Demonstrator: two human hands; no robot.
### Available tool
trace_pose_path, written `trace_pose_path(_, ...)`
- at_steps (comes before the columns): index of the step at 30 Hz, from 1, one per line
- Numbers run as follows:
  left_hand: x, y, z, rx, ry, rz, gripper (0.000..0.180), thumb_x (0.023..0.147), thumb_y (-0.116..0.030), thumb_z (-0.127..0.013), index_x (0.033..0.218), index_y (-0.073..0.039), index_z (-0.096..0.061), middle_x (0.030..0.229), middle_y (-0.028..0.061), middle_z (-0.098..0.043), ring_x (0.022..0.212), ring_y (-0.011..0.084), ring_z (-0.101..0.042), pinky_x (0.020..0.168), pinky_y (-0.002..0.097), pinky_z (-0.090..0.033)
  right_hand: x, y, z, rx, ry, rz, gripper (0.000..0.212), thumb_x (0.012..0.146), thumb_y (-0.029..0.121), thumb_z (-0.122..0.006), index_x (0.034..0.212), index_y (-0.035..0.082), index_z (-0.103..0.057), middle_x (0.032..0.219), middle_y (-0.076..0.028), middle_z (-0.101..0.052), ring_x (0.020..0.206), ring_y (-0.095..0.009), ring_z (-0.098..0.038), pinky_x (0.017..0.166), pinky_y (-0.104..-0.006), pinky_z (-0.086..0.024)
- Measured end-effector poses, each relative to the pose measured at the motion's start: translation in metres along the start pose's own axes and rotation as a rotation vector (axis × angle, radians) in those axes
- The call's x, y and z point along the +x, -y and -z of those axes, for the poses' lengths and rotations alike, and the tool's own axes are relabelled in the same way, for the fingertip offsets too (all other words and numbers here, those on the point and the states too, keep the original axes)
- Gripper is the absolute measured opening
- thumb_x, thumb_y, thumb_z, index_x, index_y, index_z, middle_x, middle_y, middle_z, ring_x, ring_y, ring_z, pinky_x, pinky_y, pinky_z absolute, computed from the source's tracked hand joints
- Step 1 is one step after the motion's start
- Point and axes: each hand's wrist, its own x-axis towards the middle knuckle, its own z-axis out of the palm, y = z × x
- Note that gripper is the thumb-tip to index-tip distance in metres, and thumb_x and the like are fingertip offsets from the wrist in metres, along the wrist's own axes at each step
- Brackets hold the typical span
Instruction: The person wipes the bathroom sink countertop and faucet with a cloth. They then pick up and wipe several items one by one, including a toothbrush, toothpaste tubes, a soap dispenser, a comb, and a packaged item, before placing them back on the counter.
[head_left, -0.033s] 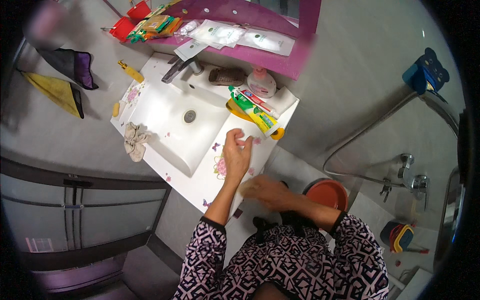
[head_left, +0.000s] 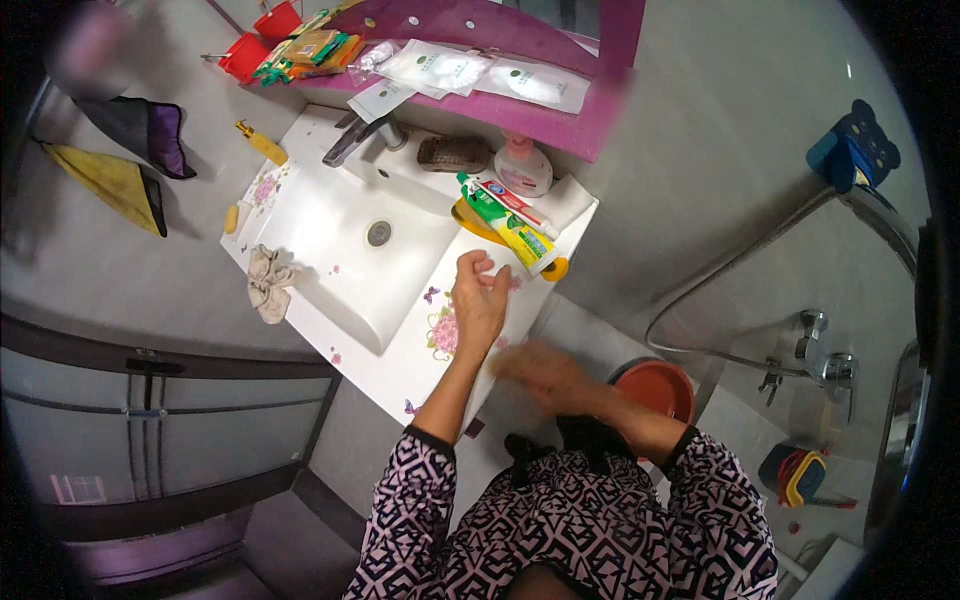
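Landmark: washbasin (head_left: 330, 250). Crumpled cloth (head_left: 268, 283) lies on its left rim. Left hand (head_left: 480, 300) rests on the right rim by the flower decal, fingers loosely curled, grasping nothing. Toothpaste boxes (head_left: 508, 222) sit just beyond it toward the wall. Right hand (head_left: 545, 372) is off the basin's right edge, motion-blurred; can't tell its finger state. Judgement: brace on the rim, keep knuckles clear of the boxes.

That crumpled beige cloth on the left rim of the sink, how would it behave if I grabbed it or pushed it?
The beige cloth lies bunched in soft folds, so it would probably sag limply from a pinch rather than hold its shape. It looks thin, so likely light. It sits at the outer edge of the white sink, so a sideways push might slide it off rather than roll it.
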Motion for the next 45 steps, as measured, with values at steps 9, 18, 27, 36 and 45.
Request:
trace_pose_path(9,0.037,0.001,-0.046,0.196,-0.042,0.196,0.051,0.074,-0.019,-0.075,0.111,0.002,-0.047,0.082,0.0169,-0.063,0.077,0.0316,-0.065,0.070,0.0415,-0.050,0.024,-0.048,0.057,0.055,-0.522,-0.637,0.047,0.079,-0.002,-0.055,0.123,0.015,-0.055,0.111,-0.014,-0.056,0.106,-0.031,-0.054,0.091,-0.0382,-0.046)
trace_pose_path(18,0.039,0.013,-0.025,-0.313,0.143,0.494,0.015,0.079,-0.010,-0.071,0.074,0.002,-0.063,0.060,0.0019,-0.059,0.041,0.0115,-0.048,0.039,0.0247,-0.037,0.031,-0.035,0.033,0.109,-0.420,-0.628,0.049,0.072,-0.002,-0.056,0.119,0.014,-0.059,0.112,-0.014,-0.055,0.103,-0.031,-0.055,0.089,-0.0375,-0.047)
trace_pose_path(27,-0.017,0.017,0.075,-0.393,0.295,0.605,0.024,0.085,-0.003,-0.063,0.106,0.008,-0.060,0.090,0.0090,-0.066,0.070,0.0122,-0.062,0.062,0.0224,-0.051,0.028,0.007,0.000,0.422,-0.341,-0.468,0.048,0.074,-0.005,-0.053,0.120,0.008,-0.057,0.114,-0.011,-0.055,0.101,-0.021,-0.056,0.087,-0.0281,-0.045)
trace_pose_path(36,-0.143,0.039,0.124,0.022,0.048,0.107,0.055,0.084,-0.006,-0.066,0.132,0.001,-0.041,0.117,0.0091,-0.051,0.106,0.0185,-0.054,0.092,0.0306,-0.046,0.050,0.041,-0.062,0.040,-0.129,-0.021,0.042,0.078,0.004,-0.060,0.119,0.011,-0.056,0.112,-0.014,-0.051,0.105,-0.033,-0.050,0.089,-0.0427,-0.043)
trace_pose_path(45,-0.153,0.024,0.106,0.497,0.044,-0.025,0.071,0.073,-0.005,-0.072,0.134,-0.002,-0.036,0.113,0.0184,-0.044,0.105,0.0342,-0.043,0.090,0.0444,-0.038,0.084,0.015,-0.067,-0.387,-0.322,-0.034,0.023,0.079,0.015,-0.062,0.101,0.012,-0.060,0.099,-0.012,-0.050,0.088,-0.029,-0.051,0.071,-0.0383,-0.046)
